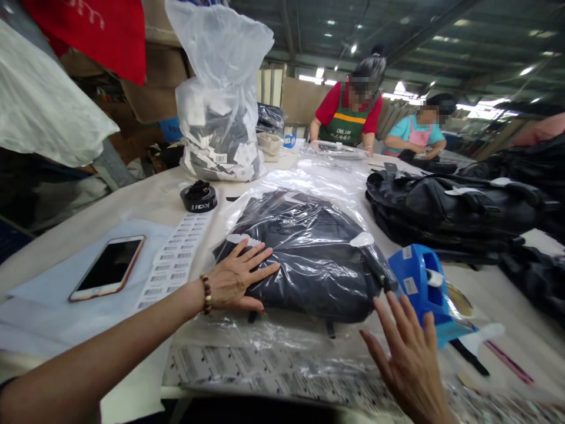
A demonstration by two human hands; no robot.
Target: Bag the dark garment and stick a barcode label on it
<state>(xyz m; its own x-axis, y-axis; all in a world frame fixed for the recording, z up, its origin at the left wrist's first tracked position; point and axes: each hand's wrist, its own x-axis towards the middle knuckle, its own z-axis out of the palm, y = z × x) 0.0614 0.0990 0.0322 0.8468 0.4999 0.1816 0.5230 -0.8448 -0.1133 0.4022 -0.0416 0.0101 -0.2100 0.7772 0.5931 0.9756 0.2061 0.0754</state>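
A black bag (309, 265) lies flat inside a clear plastic cover (265, 335) at the middle of the table (145, 203), close to its near edge. The left hand (238, 277) rests palm down on the bag's left part, over the plastic, with fingers spread and nothing gripped. A beaded bracelet (206, 293) circles that wrist. The right hand (408, 353) is also spread, at the bag's near right corner; I cannot tell whether its fingertips touch the plastic.

The tabletop is pale, with a printed strip (229, 368) along the near side. Left of the bag lies a sheet of barcode labels (176, 259), and farther left a phone (108, 268) on thin white paper (48, 285). A roll of black tape (198, 197) sits beyond the labels. Behind it stands a large clear sack (218, 126) of tags. Just right of the bag is a blue holder (419, 288), with more black bags (441, 206) piled beyond it.

Across the table, a person in a green apron (348, 123) handles a clear packet (338, 149); to the right, another in a pink apron (419, 138) works over a dark item. Ceiling lights (353, 48) shine above.

Pale tabletop shows between the tape and the table's left edge. On the right, the holder and piled bags hem in the black bag; on the near side, the table's edge runs just beyond the plastic.
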